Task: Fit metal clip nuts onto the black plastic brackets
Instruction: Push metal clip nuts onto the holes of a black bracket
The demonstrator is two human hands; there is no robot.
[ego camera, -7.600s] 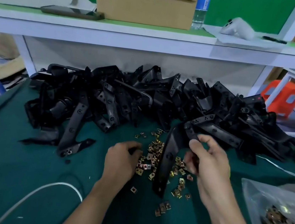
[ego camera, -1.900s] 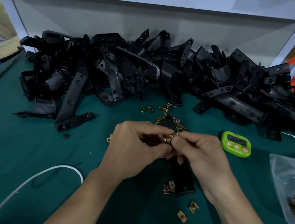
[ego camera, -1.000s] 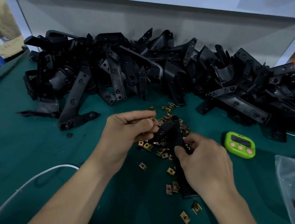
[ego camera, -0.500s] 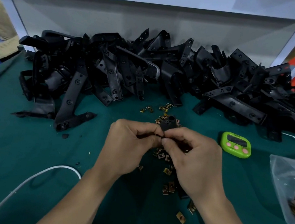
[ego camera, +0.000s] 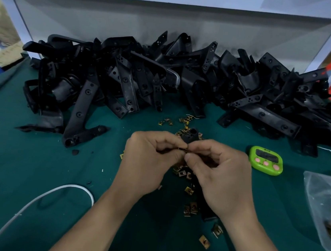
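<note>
Change: left hand (ego camera: 147, 160) and right hand (ego camera: 222, 180) stood apart a second ago, the left one lifted clear; now they meet at the upper end of the bracket (ego camera: 191, 136).
Left hand: fingers curled, pinching a clip nut (ego camera: 182, 148) at the bracket's edge; only a sliver of brass shows.
Right hand: curled round the bracket just below its top, thumb tip touching the left hand's fingers.
Bracket: black, tilted away from the person, top end poking out above the knuckles, lower end dark beneath the right wrist.
Loose clip nuts (ego camera: 181, 172): scattered on the green table (ego camera: 19, 170) under and beyond the hands.
Pile of brackets (ego camera: 124, 78): heaped along the back of the table.
Timer (ego camera: 265, 160): green, to the right of the hands, apart from them.
Bag (ego camera: 325, 207): clear plastic at the right edge, nuts inside.
Cable (ego camera: 47, 196): white, curving beside the left forearm.
</note>
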